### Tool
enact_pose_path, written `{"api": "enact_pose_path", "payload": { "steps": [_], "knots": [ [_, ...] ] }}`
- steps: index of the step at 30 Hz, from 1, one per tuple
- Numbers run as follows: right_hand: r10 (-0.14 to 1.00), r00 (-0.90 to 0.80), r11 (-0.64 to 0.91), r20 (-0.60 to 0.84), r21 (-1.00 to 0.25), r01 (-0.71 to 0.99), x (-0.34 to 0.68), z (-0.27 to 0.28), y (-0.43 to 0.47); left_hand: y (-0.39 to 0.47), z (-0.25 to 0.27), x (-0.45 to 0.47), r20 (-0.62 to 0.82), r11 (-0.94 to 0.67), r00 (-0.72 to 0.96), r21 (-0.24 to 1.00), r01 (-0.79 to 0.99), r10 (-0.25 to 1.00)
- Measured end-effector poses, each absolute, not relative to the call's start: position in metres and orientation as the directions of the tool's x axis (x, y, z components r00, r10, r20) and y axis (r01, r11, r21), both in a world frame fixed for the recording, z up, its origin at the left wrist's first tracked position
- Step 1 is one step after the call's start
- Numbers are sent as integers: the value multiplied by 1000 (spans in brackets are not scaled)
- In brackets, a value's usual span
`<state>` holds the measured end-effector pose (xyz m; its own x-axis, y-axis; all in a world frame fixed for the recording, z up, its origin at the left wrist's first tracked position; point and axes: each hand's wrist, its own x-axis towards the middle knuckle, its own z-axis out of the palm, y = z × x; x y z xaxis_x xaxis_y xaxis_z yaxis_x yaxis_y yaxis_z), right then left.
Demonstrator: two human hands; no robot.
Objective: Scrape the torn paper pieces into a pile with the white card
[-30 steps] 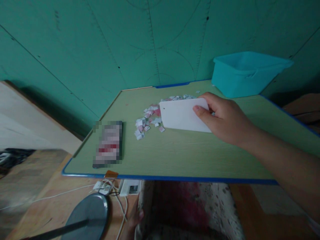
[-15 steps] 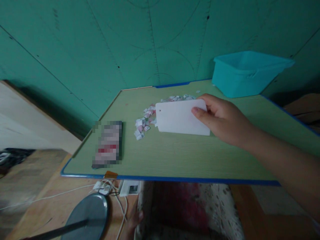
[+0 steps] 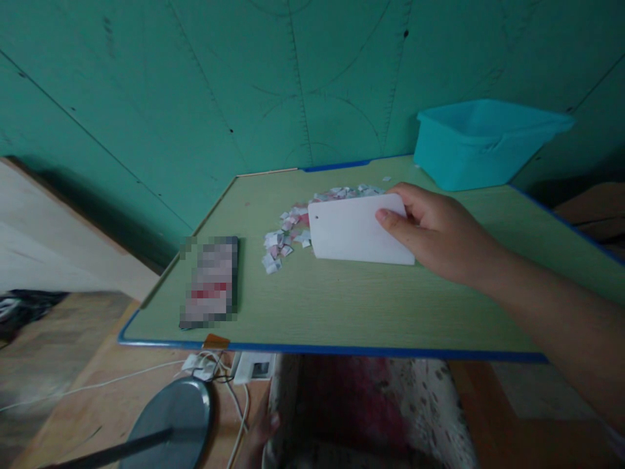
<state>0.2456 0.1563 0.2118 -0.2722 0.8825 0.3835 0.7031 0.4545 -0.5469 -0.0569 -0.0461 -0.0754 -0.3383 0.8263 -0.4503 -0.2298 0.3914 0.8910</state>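
My right hand (image 3: pixel 424 228) is closed around the right end of a white, flat plastic scraper (image 3: pixel 349 228) with rounded corners and a small hole at its left end. The thumb lies on the near face. Behind and to the left of the scraper, small torn paper scraps (image 3: pixel 278 244), whitish with some pink, lie in a curved band on the green tabletop (image 3: pixel 312 306). Low in the picture, my left hand (image 3: pixel 261 426) grips the left side of a dark, speckle-patterned bin (image 3: pixel 434 404) below the table edge. Shadow hides most of its fingers.
A turquoise tub (image 3: pixel 483 146) stands at the back right of the table, against the green wall (image 3: pixel 195 78). A pixelated flat object (image 3: pixel 209 283) lies at the left. Below are a round metal base (image 3: pixel 170 417), white cables (image 3: pixel 239 417) and a power strip (image 3: pixel 254 368).
My right hand has shifted the scraper slightly to the right, so a few more scraps show at its left end. My left hand has stayed in place.
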Motion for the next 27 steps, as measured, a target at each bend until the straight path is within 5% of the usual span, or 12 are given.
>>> {"api": "enact_pose_path", "payload": {
  "steps": [27],
  "knots": [
    [872, -212, 441, 441, -518, 733, 248, 212, 159, -34, -31, -36, -442, 404, -374, 897, -179, 816]
  ]
}}
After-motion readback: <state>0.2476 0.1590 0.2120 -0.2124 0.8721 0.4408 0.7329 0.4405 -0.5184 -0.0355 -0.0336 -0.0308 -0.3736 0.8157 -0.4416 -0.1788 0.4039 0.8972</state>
